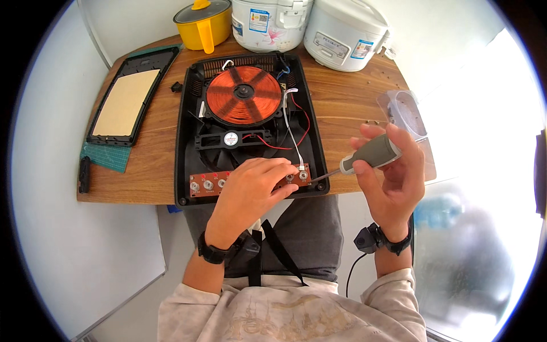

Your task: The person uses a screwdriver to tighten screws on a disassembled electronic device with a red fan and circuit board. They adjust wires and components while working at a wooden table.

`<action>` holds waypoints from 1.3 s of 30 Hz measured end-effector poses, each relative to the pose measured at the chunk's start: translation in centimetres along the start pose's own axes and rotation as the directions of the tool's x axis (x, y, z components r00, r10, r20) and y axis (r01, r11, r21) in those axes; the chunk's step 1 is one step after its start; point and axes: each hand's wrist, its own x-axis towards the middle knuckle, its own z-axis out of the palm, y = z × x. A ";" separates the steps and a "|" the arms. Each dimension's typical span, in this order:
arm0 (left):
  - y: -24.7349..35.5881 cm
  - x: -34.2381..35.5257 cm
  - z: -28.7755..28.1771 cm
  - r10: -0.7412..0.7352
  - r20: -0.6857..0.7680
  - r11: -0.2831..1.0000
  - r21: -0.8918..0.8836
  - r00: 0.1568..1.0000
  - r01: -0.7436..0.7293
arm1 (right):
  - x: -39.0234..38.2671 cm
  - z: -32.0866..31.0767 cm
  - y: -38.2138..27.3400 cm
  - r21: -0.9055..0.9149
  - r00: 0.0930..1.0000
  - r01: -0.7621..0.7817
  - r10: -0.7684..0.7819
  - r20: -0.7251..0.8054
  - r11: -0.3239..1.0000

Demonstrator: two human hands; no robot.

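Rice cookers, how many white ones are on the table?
2: one white rice cooker at the table's back middle, another right of it. The yellow pot stands left.

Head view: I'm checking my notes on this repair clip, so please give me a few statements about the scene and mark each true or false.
1. The right hand holds a screwdriver with a grey handle. True.
2. The left hand rests on the circuit board at the near edge of the opened cooker. True.
3. The copper coil lies on the green mat. False: it sits inside the cooker's black casing.
4. The yellow pot stands at the near edge of the table. False: it stands at the far edge, beside two white rice cookers.
5. The screwdriver tip points toward the circuit board's right end. True.
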 end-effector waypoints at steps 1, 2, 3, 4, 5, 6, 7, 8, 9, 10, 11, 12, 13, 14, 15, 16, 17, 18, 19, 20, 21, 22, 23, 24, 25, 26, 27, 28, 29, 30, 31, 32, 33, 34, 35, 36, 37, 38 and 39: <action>0.0 0.0 0.0 -0.001 -0.002 1.000 -0.004 1.000 0.001 | 0.0 0.0 0.0 0.002 1.000 0.001 -0.001 0.003 1.000; 0.1 0.0 0.0 0.001 -0.003 1.000 -0.004 1.000 -0.001 | 0.0 0.0 0.1 0.005 1.000 0.001 -0.001 0.005 1.000; 0.1 0.0 0.0 0.001 -0.003 1.000 -0.003 1.000 -0.001 | 0.0 0.0 0.1 0.008 1.000 0.000 0.000 0.008 1.000; 0.1 0.0 0.0 0.002 -0.003 1.000 -0.003 1.000 -0.002 | -0.1 0.0 0.1 0.009 1.000 -0.004 0.004 0.005 1.000; 0.1 0.0 -0.1 0.003 0.000 1.000 0.000 1.000 -0.003 | -0.1 0.0 0.2 0.011 1.000 -0.009 0.009 0.001 1.000; 0.1 0.1 -0.1 0.005 0.001 1.000 -0.001 1.000 -0.005 | -0.1 0.0 0.2 0.009 1.000 -0.013 0.013 -0.001 1.000; 0.1 0.1 -0.1 0.007 0.003 1.000 -0.001 1.000 -0.007 | -0.1 0.0 0.3 0.012 1.000 0.004 -0.004 0.006 1.000; 0.0 0.1 0.0 0.008 0.002 1.000 -0.002 1.000 -0.008 | -0.2 0.0 0.3 0.015 1.000 0.021 -0.022 0.013 1.000; 0.0 0.1 0.1 0.010 0.000 1.000 -0.004 1.000 -0.010 | -0.2 -0.1 0.3 0.016 0.999 0.040 -0.040 0.020 0.999; 0.0 0.1 0.1 0.012 -0.003 1.000 -0.006 1.000 -0.012 | -0.2 -0.1 0.4 0.026 0.999 0.039 -0.040 0.008 0.999; -0.1 0.1 0.2 0.013 -0.015 1.000 -0.008 1.000 -0.013 | -0.3 0.2 0.4 0.036 0.999 0.039 -0.039 -0.005 0.999; -0.1 0.1 0.2 0.010 -0.027 1.000 -0.016 1.000 -0.010 | -0.3 0.2 0.4 0.044 0.999 0.034 -0.034 -0.011 0.998; 0.0 0.0 0.3 0.006 -0.038 1.000 -0.024 0.999 -0.007 | -0.4 0.2 0.5 0.053 0.999 0.032 -0.032 -0.007 0.998; 0.2 0.2 0.0 -0.014 -0.021 0.999 -0.039 1.000 0.013 | -0.5 0.1 0.6 0.062 1.000 0.030 -0.029 -0.003 0.998; 0.2 0.2 0.0 -0.009 -0.020 0.999 -0.033 1.000 0.008 | -0.5 0.2 0.6 0.076 1.000 0.029 -0.029 -0.001 0.997; 0.2 0.2 0.1 -0.004 -0.019 1.000 -0.027 1.000 0.003 | -0.3 0.2 0.6 0.066 0.999 0.052 -0.051 -0.009 0.996; 0.1 0.3 0.2 0.002 -0.019 1.000 -0.021 1.000 -0.002 | 0.0 0.1 0.5 0.056 0.997 0.074 -0.074 -0.018 0.996; 0.1 0.2 0.2 0.001 -0.027 0.999 -0.034 1.000 -0.002 | 0.0 0.1 0.4 0.049 0.995 0.094 -0.093 -0.023 0.994; 0.0 0.1 0.2 -0.001 -0.031 0.999 -0.033 1.000 0.000 | 0.0 -0.1 0.5 0.010 0.993 0.114 -0.113 -0.021 0.993; 0.1 0.0 0.2 -0.004 -0.035 0.999 -0.032 0.999 0.003 | 0.0 -0.4 0.7 -0.028 0.991 0.134 -0.134 -0.017 0.991; 0.1 0.0 0.1 -0.002 -0.039 1.000 -0.029 0.999 0.001 | 0.0 -0.5 0.7 -0.033 0.991 0.131 -0.132 -0.023 0.991; 0.1 0.0 0.1 0.006 -0.045 1.000 -0.018 0.999 -0.007 | 0.0 -0.5 0.7 -0.038 0.991 0.130 -0.131 -0.028 0.991; 0.2 0.0 0.1 0.003 -0.040 1.000 -0.021 0.999 -0.004 | 0.1 -0.3 0.4 -0.008 0.994 0.103 -0.103 -0.040 0.995; 0.0 0.1 0.1 0.004 -0.037 1.000 -0.023 0.999 -0.005 | 0.1 -0.2 0.3 0.001 0.996 0.075 -0.075 -0.042 0.997; 0.0 0.2 0.2 0.005 -0.033 1.000 -0.024 0.999 -0.006 | 0.1 -0.1 0.1 0.010 0.998 0.049 -0.048 -0.043 0.999; 0.3 0.3 0.0 -0.022 -0.003 0.999 -0.033 1.000 0.022 | 0.1 -0.1 0.0 0.000 0.999 0.018 -0.018 -0.032 1.000; 0.3 0.2 0.0 -0.019 -0.008 0.999 -0.032 1.000 0.018 | 0.1 -0.1 -0.1 0.005 1.000 -0.007 0.008 -0.027 1.000; 0.3 0.2 0.0 -0.015 -0.013 0.999 -0.030 1.000 0.014 | 0.1 0.0 -0.1 0.011 0.999 -0.032 0.032 -0.022 0.999; 0.3 0.2 0.1 -0.011 -0.019 1.000 -0.029 1.000 0.010 | 0.1 0.2 -0.2 0.032 0.998 -0.052 0.053 -0.021 0.998; 0.2 0.1 0.1 -0.011 -0.021 1.000 -0.026 1.000 0.011 | 0.1 0.3 -0.1 0.038 0.998 -0.058 0.058 -0.023 0.998; 0.2 0.1 0.1 -0.011 -0.023 1.000 -0.024 1.000 0.011 | 0.0 0.3 -0.1 0.043 0.998 -0.059 0.060 -0.027 0.997; 0.2 0.0 0.1 -0.012 -0.025 1.000 -0.021 1.000 0.011 | -0.1 0.0 0.1 0.031 0.998 -0.047 0.048 -0.036 0.998; 0.2 0.0 0.1 -0.011 -0.023 1.000 -0.023 1.000 0.011 | -0.2 -0.1 0.2 0.019 0.998 -0.037 0.038 -0.044 0.999; 0.1 0.0 0.2 -0.011 -0.020 1.000 -0.026 1.000 0.010 | -0.2 -0.2 0.2 0.025 0.996 -0.040 0.042 -0.077 0.999; 0.1 0.1 0.2 -0.010 -0.017 1.000 -0.028 1.000 0.010 | -0.2 -0.2 0.2 0.032 0.993 -0.043 0.046 -0.110 0.999; 0.1 0.1 0.2 -0.012 -0.014 1.000 -0.027 1.000 0.012 | -0.3 -0.2 0.1 0.037 0.988 -0.050 0.055 -0.144 0.998; 0.1 0.2 0.2 -0.014 -0.011 1.000 -0.025 1.000 0.013 | -0.4 -0.3 0.0 0.034 0.988 -0.057 0.061 -0.139 0.998; 0.1 0.1 0.2 -0.015 -0.008 1.000 -0.024 1.000 0.015 | -0.4 -0.3 0.0 0.031 0.989 -0.064 0.067 -0.134 0.997; 0.1 0.1 0.2 -0.013 -0.016 1.000 -0.021 1.000 0.012 | -0.4 -0.3 0.0 0.027 0.989 -0.069 0.072 -0.130 0.997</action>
